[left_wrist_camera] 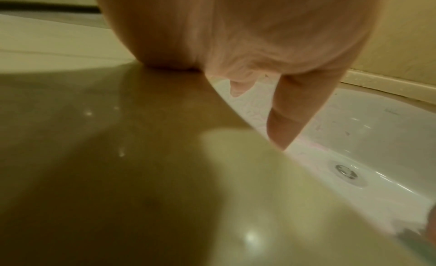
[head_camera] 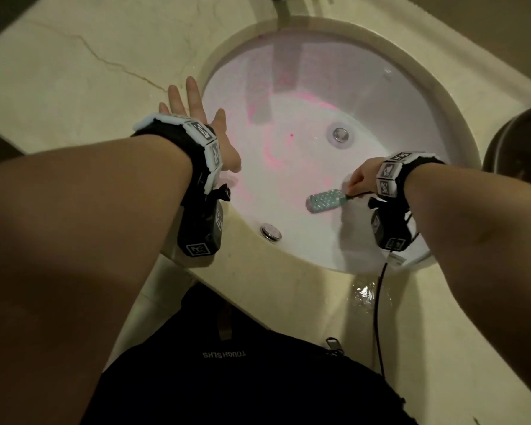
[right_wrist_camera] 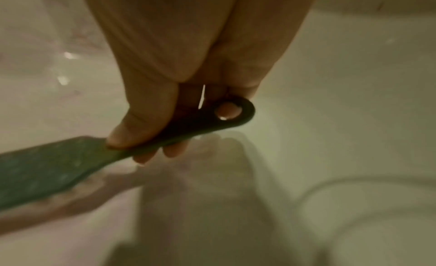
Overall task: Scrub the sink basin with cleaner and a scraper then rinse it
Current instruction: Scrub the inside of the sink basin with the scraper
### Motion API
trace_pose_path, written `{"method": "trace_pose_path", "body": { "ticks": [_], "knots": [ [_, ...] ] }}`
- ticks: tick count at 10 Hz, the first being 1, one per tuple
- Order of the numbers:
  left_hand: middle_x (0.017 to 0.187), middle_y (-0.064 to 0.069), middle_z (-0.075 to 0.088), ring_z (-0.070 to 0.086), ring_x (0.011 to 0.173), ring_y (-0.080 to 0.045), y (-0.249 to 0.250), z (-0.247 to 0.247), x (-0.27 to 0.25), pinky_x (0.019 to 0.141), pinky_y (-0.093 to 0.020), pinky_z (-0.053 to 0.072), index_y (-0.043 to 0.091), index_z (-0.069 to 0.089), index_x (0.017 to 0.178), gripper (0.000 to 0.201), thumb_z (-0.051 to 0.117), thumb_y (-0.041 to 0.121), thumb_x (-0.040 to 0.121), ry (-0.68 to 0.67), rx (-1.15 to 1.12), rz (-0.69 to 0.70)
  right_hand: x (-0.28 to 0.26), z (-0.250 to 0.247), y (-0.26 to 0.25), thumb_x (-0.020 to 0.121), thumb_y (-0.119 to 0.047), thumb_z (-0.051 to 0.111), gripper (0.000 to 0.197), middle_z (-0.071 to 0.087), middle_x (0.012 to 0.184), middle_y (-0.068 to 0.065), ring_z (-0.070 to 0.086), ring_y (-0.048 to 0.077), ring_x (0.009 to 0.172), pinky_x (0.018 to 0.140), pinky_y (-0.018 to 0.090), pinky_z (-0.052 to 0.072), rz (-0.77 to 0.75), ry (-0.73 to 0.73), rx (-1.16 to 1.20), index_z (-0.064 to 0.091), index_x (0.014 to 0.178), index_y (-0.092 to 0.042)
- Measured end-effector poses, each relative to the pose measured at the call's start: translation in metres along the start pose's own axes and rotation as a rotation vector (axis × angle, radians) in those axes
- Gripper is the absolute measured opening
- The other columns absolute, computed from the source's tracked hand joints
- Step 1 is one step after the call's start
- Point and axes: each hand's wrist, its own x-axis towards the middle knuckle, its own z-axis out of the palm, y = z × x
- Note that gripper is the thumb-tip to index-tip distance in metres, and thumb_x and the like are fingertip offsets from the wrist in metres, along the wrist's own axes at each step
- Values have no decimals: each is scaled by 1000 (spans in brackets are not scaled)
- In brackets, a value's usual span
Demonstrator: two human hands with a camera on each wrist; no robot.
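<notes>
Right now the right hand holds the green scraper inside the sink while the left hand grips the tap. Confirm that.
Not quite. The left hand grips nothing: it rests open on the counter at the sink's rim, fingers spread, as the head view shows. The rest stands: the right hand holds the green scraper by its handle inside the sink.

Look down at your dark garment point(head_camera: 227, 378) by the lower edge of the head view: white letters, upside down to you, read "TOUGH SLHS". The wristband markers point(head_camera: 203, 131) carry only black-and-white patterns, no words.
</notes>
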Motion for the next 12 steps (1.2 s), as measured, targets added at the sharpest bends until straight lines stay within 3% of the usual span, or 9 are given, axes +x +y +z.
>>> {"method": "trace_pose_path", "body": {
  "ticks": [1,2,3,4,6,8,10,11,12],
  "knots": [
    [154,-16,-22,-17,141,-42,1,0,-5,113,-57,-1,26,-9,150,103,61,56,80,30,13,26,14,-1,-17,90,-40,56,30,65,109,3,57,23,100,93,28,41,-88,148,123,66,111,-20],
    [155,-12,-22,-17,142,-36,-5,0,-6,115,-48,-7,24,-9,150,90,55,41,89,89,-33,43,18,-12,-41,97,-28,46,39,49,136,12,48,30,123,104,34,39,-107,257,-49,49,132,-12],
    [153,-14,-25,-20,142,-33,-16,-3,-5,115,-43,-9,17,-17,148,102,61,35,85,62,-2,56,28,-17,-44,96,-28,47,48,41,138,16,47,34,124,98,36,41,-70,284,-61,36,139,-11],
    [152,-16,-28,-23,141,-33,-23,-8,-8,115,-42,-11,15,-21,146,111,65,41,82,44,-8,33,32,-14,-55,98,-24,43,40,45,138,16,45,33,126,99,35,38,-137,236,-24,42,136,-9],
    [155,-14,-21,-17,143,-32,-17,-7,-4,115,-42,-9,9,-16,147,101,61,30,86,116,-43,-46,28,-17,-70,96,-38,45,34,65,102,8,51,20,87,70,23,35,-265,187,149,65,106,-11],
    [155,-14,-18,-15,143,-32,-20,-11,-4,115,-41,-8,10,-11,149,85,51,25,93,85,-27,-55,23,-26,-70,95,-39,47,35,65,111,4,56,24,108,93,31,40,-247,113,-52,62,118,-16],
    [155,-12,-19,-15,143,-31,-21,-11,-3,115,-43,-8,10,-13,148,80,46,25,96,75,-3,-59,22,-27,-88,89,-29,62,12,62,61,-20,52,-1,62,62,12,39,-476,-77,302,69,98,-25],
    [156,-11,-19,-15,144,-31,-19,-12,-4,115,-43,-8,11,-11,149,78,45,23,96,79,-43,-59,21,-15,-104,85,-25,66,19,66,61,-22,57,-5,60,68,11,45,-547,-258,240,71,104,-23],
    [155,-14,-18,-14,144,-32,-20,-11,-3,115,-47,-5,9,-11,149,82,48,25,95,91,-78,-30,24,-6,-115,84,-28,67,18,64,56,-19,55,-2,55,74,20,45,-559,-222,216,73,100,-19]
  ]
}}
